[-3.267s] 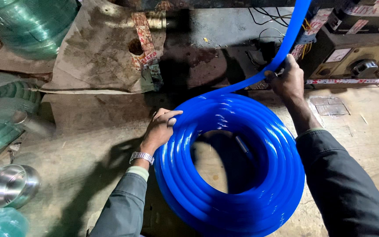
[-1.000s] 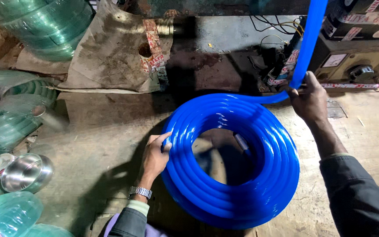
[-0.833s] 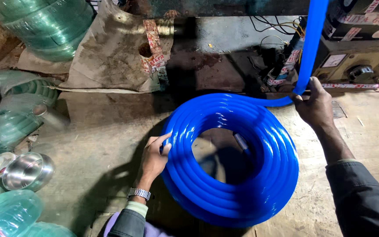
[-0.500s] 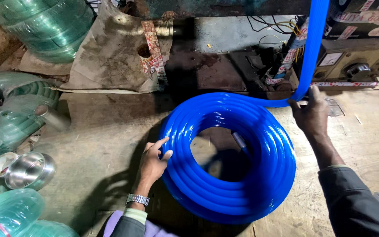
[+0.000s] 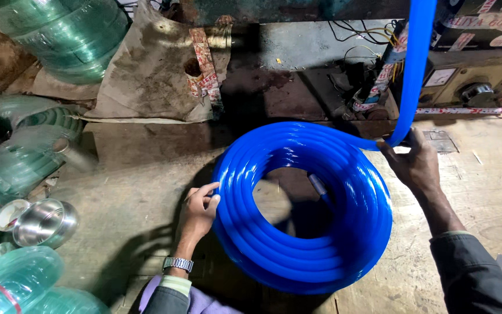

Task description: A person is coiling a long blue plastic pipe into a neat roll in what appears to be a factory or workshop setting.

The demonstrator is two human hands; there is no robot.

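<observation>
A large coil of glossy blue plastic hose (image 5: 297, 232) lies on the dusty floor in front of me. My left hand (image 5: 200, 210), with a metal watch at the wrist, rests against the coil's left outer edge, fingers curled on the outermost loop. My right hand (image 5: 413, 166) sits at the coil's upper right and guides the free run of blue hose (image 5: 416, 64), which rises from there out of the top of the view. A short metal-coloured hose end (image 5: 317, 184) shows inside the coil's hole.
Rolls of clear green hose (image 5: 71, 35) are stacked at the upper left and down the left edge. A shiny steel bowl (image 5: 45, 222) sits at the left. A dirty sack (image 5: 158, 70) hangs ahead. An old machine with wiring and a dial (image 5: 460, 87) stands at the upper right.
My right hand has slid a little lower along the incoming hose, laying it onto the coil. My left hand stays on the coil's left edge. The view has shifted slightly.
</observation>
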